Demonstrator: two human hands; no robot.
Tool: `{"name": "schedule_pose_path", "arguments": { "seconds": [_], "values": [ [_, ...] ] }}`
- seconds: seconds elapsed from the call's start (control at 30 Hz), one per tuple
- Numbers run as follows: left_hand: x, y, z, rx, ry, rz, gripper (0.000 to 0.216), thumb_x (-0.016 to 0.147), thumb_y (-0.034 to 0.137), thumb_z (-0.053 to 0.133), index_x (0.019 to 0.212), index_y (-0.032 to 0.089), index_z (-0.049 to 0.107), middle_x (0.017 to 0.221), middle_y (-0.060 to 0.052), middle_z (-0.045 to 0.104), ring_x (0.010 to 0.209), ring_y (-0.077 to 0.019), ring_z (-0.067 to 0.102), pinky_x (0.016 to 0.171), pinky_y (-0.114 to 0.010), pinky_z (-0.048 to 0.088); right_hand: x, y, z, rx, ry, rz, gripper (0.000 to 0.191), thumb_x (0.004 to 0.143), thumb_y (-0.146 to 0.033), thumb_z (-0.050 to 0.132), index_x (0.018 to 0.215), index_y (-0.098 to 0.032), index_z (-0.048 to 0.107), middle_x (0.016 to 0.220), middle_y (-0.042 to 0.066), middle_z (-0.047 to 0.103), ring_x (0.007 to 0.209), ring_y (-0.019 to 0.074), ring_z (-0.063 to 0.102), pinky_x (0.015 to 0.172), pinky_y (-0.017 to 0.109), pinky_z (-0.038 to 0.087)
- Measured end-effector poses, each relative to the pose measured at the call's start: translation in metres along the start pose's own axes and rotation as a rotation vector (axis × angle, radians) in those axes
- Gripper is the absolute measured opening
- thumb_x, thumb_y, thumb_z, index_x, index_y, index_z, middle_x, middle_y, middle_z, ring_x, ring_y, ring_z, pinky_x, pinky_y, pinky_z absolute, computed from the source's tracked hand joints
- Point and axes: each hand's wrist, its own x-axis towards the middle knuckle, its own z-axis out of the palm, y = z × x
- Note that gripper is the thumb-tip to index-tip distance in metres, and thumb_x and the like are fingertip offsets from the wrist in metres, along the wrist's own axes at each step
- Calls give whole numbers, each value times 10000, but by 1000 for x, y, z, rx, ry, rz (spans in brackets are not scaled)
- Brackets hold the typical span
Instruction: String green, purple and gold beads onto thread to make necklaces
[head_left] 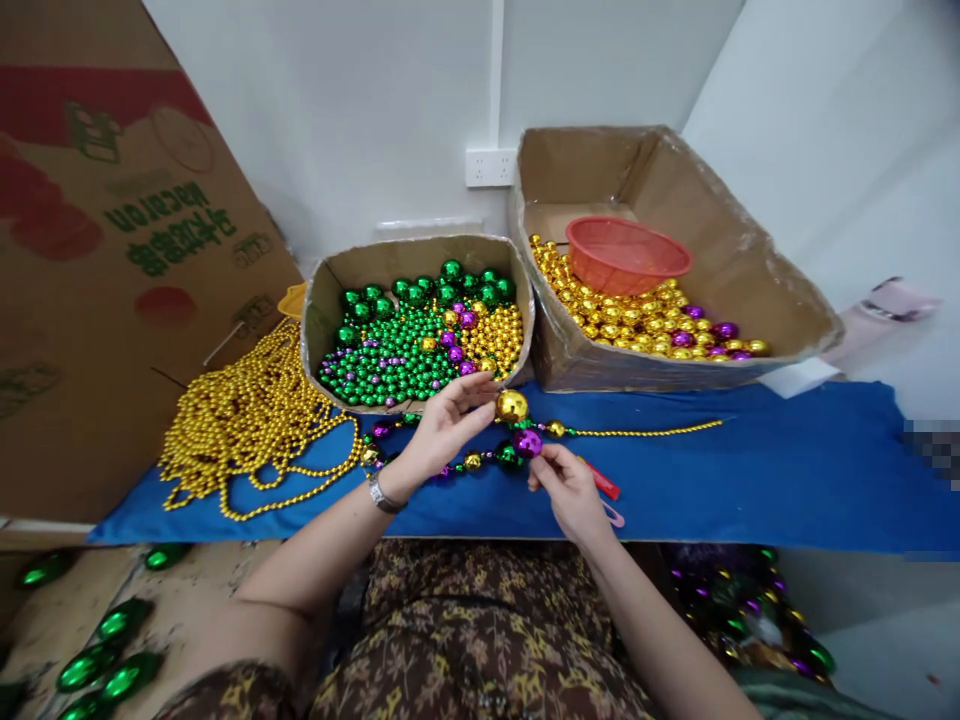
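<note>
My left hand (pixel 450 425), with a silver watch on the wrist, closes its thumb and fingers on a large shiny gold ball (pixel 513 406). Just below it, a purple ball (pixel 527 443) is pinched at its right side by my right hand (pixel 571 492). Both balls are near a string of green, purple and gold beads (pixel 472 461) on the blue cloth. From the string's upper right, a strand of small gold beads (pixel 645 433) runs out to the right. A red object (pixel 602 480) and a pink loop-shaped handle (pixel 614 514) lie partly hidden behind my right hand.
A low carton (pixel 416 248) holds green, gold and purple beads. To its right, a larger carton (pixel 592 365) contains gold and purple balls and a red basket (pixel 628 258). Gold bead strands (pixel 240 420) pile at left beside a tall cardboard box (pixel 112 300). Green balls (pixel 116 625) lie below left.
</note>
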Motion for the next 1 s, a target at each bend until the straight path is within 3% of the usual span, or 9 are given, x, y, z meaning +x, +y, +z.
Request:
{"name": "schedule_pose_path", "arguments": {
  "seconds": [0.07, 0.17, 0.27, 0.43, 0.6, 0.67, 0.8, 0.87, 1.0],
  "values": [
    [9, 4, -22, 197, 69, 62, 351, 810, 333, 684, 1136, 210, 647, 1111, -90, 682, 1019, -214, 630, 845, -319, 508, 1, -5, -3, 25, 18, -17, 261, 846, -440, 627, 877, -181, 615, 599, -18, 601, 535, 124, 580, 534, 251, 515],
    [33, 4, -67, 715, 258, 145, 239, 832, 305, 628, 1035, 191, 680, 956, -78, 703, 880, -215, 637, 785, -316, 486, 1, -13, -8, 19, 35, -23, 226, 847, -411, 630, 850, -185, 617, 582, -25, 587, 531, 118, 565, 542, 242, 503],
    [57, 0, -110, 1251, 307, 56, 207, 834, 229, 554, 984, 172, 686, 969, -117, 691, 970, -279, 615, 887, -385, 444, 1, -18, -10, -9, 40, -29, 226, 845, -411, 626, 834, -186, 613, 571, -28, 577, 523, 119, 557, 531, 238, 493],
    [74, -11, -140, 1313, 280, -25, 97, 732, 138, 589, 734, 157, 683, 840, -155, 667, 984, -341, 608, 883, -436, 437, -1, -18, -10, -79, 15, -34, 232, 856, -418, 606, 851, -186, 620, 598, -21, 584, 543, 126, 569, 535, 239, 491],
    [69, -15, -125, 1215, 311, -17, 166, 785, 206, 563, 860, 138, 695, 937, -151, 678, 939, -299, 636, 848, -416, 475, -3, -11, -13, -182, -14, -57, 238, 886, -420, 578, 892, -189, 633, 639, -13, 593, 569, 131, 578, 538, 238, 475],
    [61, -14, -107, 950, 297, -18, 233, 818, 284, 575, 961, 139, 687, 956, -121, 690, 878, -241, 660, 818, -376, 507, -4, -10, -14, -241, -18, -85, 228, 897, -409, 569, 890, -192, 638, 687, -2, 602, 590, 132, 582, 549, 240, 474],
    [38, -7, -63, -6, 170, -100, 300, 749, 309, 725, 996, 143, 687, 953, -78, 706, 831, -168, 681, 792, -309, 546, -8, -17, -15, -403, -20, -166, 216, 919, -381, 548, 874, -194, 645, 769, 24, 616, 664, 145, 593, 582, 244, 468],
    [29, -3, -45, -217, 126, -140, 279, 727, 263, 765, 967, 135, 703, 927, -67, 713, 792, -141, 682, 763, -269, 554, -10, -23, -14, -470, -22, -202, 208, 930, -361, 536, 868, -195, 645, 775, 26, 616, 687, 148, 594, 604, 248, 459],
    [21, 0, -29, -344, 114, -189, 260, 716, 217, 788, 946, 120, 715, 858, -50, 713, 741, -119, 679, 712, -229, 561, -13, -34, -14, -543, -18, -256, 189, 945, -318, 520, 859, -201, 640, 754, 11, 601, 677, 140, 582, 648, 256, 443]
  ]
}}
